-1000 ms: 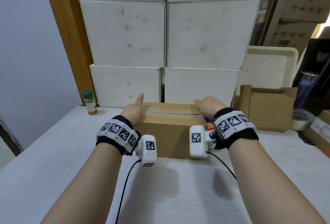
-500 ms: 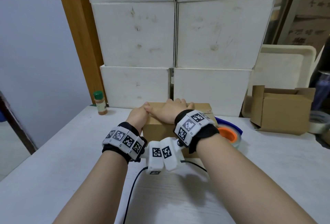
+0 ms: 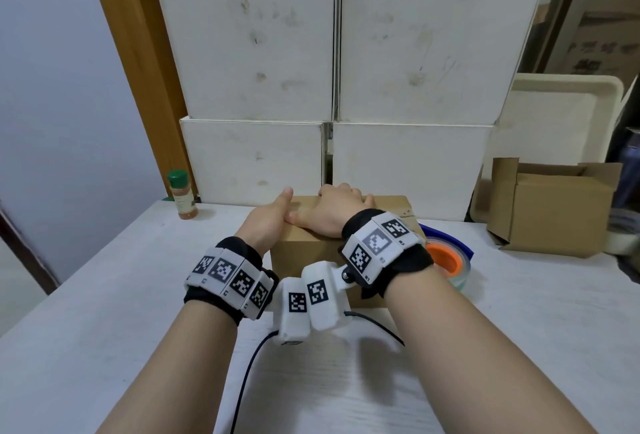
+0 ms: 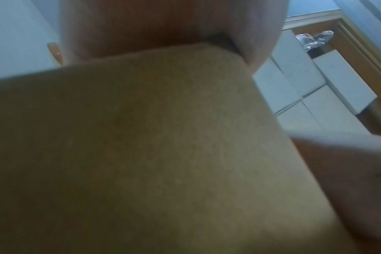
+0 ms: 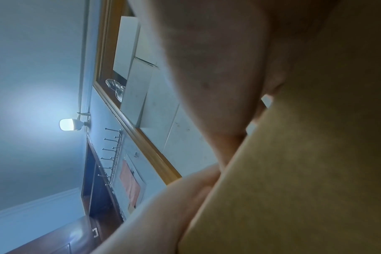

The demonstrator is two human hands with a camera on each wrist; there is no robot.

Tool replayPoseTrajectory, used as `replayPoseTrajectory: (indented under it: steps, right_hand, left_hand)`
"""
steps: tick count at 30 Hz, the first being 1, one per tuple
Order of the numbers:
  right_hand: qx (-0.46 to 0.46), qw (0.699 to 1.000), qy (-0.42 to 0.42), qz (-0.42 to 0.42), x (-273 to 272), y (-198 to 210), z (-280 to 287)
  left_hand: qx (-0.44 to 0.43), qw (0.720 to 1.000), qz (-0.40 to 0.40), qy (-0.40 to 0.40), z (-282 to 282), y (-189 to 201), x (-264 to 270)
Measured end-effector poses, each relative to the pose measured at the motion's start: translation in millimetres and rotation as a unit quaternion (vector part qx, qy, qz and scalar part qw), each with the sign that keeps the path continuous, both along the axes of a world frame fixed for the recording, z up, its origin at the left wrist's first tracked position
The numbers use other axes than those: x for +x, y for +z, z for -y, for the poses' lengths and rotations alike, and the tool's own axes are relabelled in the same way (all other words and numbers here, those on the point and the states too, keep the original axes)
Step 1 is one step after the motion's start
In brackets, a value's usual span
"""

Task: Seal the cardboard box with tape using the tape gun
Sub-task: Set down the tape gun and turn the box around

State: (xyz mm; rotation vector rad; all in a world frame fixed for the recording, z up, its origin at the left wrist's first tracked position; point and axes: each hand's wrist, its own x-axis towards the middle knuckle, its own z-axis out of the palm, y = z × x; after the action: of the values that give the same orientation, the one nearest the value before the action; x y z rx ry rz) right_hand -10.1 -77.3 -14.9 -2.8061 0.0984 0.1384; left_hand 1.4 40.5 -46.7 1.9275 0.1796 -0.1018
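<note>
We can read no text; dark print on the stacked brown cardboard cartons (image 3: 602, 52) is too blurred.

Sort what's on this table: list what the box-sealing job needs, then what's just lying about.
Job:
cardboard box, under the left hand and right hand
tape gun, right of it

Lying about:
spice bottle
open carton
white boxes

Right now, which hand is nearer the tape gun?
Right. The right hand lies flat on top of the cardboard box, its wrist just beside the tape gun. The left hand holds the box's far left side.
</note>
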Motion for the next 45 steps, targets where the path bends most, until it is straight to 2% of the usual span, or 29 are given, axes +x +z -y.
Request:
replayPoseTrajectory:
  steps: [3, 10, 22, 37, 43, 45]
  right_hand:
    - [0.003, 1.000, 0.003, 0.004, 2.0, -1.4, 1.6]
    - [0.006, 1.000, 0.002, 0.016, 2.5, -4.5, 2.7]
    - [-0.004, 1.000, -0.001, 0.014, 4.2, -6.7, 0.9]
    - [0.006, 0.999, -0.001, 0.039, 0.8, -11.8, 1.6]
    - [-0.007, 0.999, -0.003, 0.047, -1.2, -12.1, 3.0]
    - [-0.035, 0.998, -0.027, 0.042, -2.7, -10.1, 9.0]
  left_hand:
    - [0.071, 0.997, 0.001, -0.023, 1.9, 6.6, -2.6]
    - [0.127, 0.990, 0.000, -0.057, 3.7, 9.4, -1.9]
    - [0.108, 0.993, -0.019, -0.038, 1.7, 4.5, 6.6]
    - [0.132, 0.991, -0.012, -0.037, 2.3, 0.8, 13.7]
    - [0.139, 0.989, -0.010, -0.041, 0.1, -0.4, 13.1]
    - [0.145, 0.988, -0.008, -0.042, 0.1, 1.1, 12.6]
